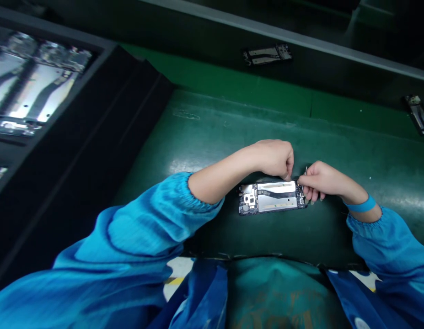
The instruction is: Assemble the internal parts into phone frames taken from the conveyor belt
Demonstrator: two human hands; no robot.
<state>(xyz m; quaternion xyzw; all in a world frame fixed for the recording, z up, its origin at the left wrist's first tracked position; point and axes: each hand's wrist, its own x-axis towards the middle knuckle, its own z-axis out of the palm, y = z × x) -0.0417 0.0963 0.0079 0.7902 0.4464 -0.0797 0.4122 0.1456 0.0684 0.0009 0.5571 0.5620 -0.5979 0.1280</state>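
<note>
An opened phone frame (271,197), silver inside with a dark cable across it, lies flat on the green work mat (212,137). My left hand (274,158) hovers over its upper right edge, fingers curled in a pinch that touches the frame. My right hand (318,181) rests at the frame's right end, closed round a thin metal tool (305,171) whose tip sticks up between the fingers. Both arms wear blue sleeves, and a blue band circles the right wrist.
A dark tray (43,87) holding several silver phone frames stands at the left. Two more phone frames lie on the dark conveyor strip behind, one (267,54) at centre and one (418,114) at far right. A grey rail runs along the back.
</note>
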